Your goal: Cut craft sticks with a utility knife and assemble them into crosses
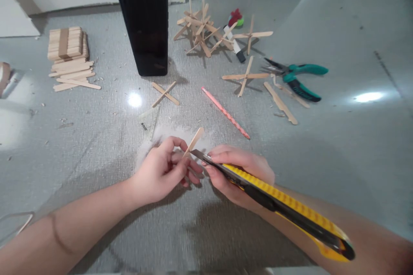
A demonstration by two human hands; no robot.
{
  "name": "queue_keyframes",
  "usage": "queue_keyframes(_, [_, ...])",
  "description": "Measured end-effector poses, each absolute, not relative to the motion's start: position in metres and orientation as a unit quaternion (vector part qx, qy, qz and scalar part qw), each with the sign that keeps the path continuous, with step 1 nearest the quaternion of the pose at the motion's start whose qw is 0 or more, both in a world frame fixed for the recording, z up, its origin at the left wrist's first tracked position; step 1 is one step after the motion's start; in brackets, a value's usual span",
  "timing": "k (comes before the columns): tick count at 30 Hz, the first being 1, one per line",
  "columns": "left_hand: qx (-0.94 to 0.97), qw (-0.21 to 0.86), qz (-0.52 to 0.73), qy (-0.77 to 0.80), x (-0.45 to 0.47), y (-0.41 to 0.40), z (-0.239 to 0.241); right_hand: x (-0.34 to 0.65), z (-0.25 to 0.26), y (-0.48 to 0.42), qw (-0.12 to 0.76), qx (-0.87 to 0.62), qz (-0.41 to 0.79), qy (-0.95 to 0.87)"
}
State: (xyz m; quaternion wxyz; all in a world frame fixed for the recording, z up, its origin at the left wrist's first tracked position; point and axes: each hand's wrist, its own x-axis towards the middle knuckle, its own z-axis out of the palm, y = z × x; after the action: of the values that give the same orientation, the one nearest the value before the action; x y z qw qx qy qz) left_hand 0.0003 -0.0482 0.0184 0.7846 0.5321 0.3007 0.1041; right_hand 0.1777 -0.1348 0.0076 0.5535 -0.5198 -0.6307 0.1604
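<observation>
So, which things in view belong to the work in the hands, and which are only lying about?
Belonging, it seems:
Wooden stick, in the left hand
Yellow knife, in the right hand
Crossed sticks
Banded bundle of sticks

Probably just lying about:
Black phone
Red and green object

Unused now, but possibly tools for it: pink pencil, pliers.

It is a craft spot, home or studio unclear. Sticks (73, 67), pliers (289, 73) and a pencil (225, 112) lie on the surface (338, 154).
</observation>
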Motion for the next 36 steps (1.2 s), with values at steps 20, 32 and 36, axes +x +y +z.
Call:
queue_keyframes(20, [0.562, 0.774, 0.049, 0.288, -0.005, -0.046, 0.023, 0.18, 0.003, -0.142, 0.583, -0.553, 0.18, -0.568])
queue_keyframes(32, [0.607, 0.752, 0.063, 0.25, -0.007, -0.046, 0.018, 0.186, 0.02, -0.138, 0.569, -0.544, 0.217, -0.577])
queue_keyframes(36, [0.658, 0.711, 0.095, 0.229, -0.009, -0.048, 0.014, 0.183, 0.024, -0.137, 0.541, -0.518, 0.186, -0.636])
